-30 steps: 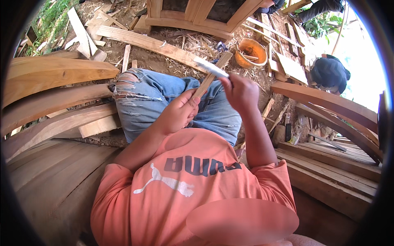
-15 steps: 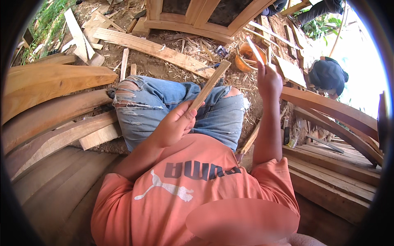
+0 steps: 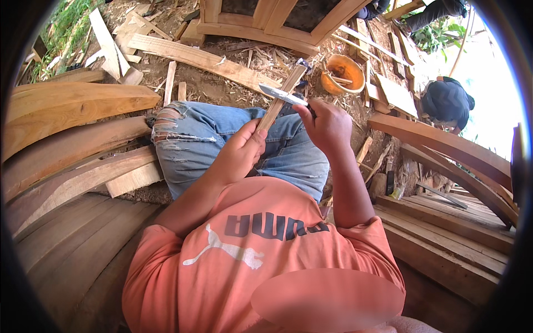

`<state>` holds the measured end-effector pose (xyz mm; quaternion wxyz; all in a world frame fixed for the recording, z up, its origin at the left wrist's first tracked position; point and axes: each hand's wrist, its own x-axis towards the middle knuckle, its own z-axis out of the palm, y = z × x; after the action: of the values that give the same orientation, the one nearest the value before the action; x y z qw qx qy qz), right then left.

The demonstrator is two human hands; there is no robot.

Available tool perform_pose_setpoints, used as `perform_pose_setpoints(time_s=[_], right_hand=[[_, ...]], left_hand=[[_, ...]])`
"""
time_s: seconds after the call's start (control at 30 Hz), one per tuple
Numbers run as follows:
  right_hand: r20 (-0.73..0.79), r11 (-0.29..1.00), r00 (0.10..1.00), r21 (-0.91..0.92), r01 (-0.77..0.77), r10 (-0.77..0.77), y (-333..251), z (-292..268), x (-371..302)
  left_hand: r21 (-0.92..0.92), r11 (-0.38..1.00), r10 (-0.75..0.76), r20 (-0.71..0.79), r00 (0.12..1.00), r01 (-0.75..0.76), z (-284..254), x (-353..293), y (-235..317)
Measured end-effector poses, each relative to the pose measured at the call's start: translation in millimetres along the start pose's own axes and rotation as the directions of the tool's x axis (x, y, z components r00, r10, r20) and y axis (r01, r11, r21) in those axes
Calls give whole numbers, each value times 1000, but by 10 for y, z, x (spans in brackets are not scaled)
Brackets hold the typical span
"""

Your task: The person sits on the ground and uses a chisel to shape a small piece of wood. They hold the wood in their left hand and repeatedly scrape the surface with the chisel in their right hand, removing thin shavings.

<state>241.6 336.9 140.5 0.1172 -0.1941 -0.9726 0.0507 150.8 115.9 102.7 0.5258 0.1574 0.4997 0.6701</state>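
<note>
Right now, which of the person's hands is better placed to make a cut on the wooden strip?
Probably the right. The right hand holds the knife, which crosses over the wooden strip in this view. The left hand is occupied, gripping the strip's nearer end.

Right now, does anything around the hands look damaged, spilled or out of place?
The jeans are torn and frayed at the left knee, the clearest damage. Wood shavings lie strewn beside the orange bucket, looking untidy. The knife in the right hand crosses the wooden stick in the left hand; neither looks broken.
</note>
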Motion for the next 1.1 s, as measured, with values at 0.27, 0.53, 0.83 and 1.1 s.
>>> perform_pose_setpoints(time_s=[0.27, 0.53, 0.83, 1.1], right_hand=[[-160, 863, 852, 3, -504, 498, 1304, -119, 212], [28, 989, 996, 124, 81, -85, -250, 92, -384], [31, 982, 989, 127, 143, -148, -103, 113, -297], [-45, 998, 999, 53, 21, -19, 265, 159, -188]], left_hand=[[80, 995, 57, -4, 998, -57, -16, -135, -74], [-4, 1000, -28, -1, 1000, 28, 24, -141, -11], [-18, 1000, 1, 22, 1000, 0, 23, -180, -125], [-42, 999, -17, 40, 999, 19, -30, -195, -163]])
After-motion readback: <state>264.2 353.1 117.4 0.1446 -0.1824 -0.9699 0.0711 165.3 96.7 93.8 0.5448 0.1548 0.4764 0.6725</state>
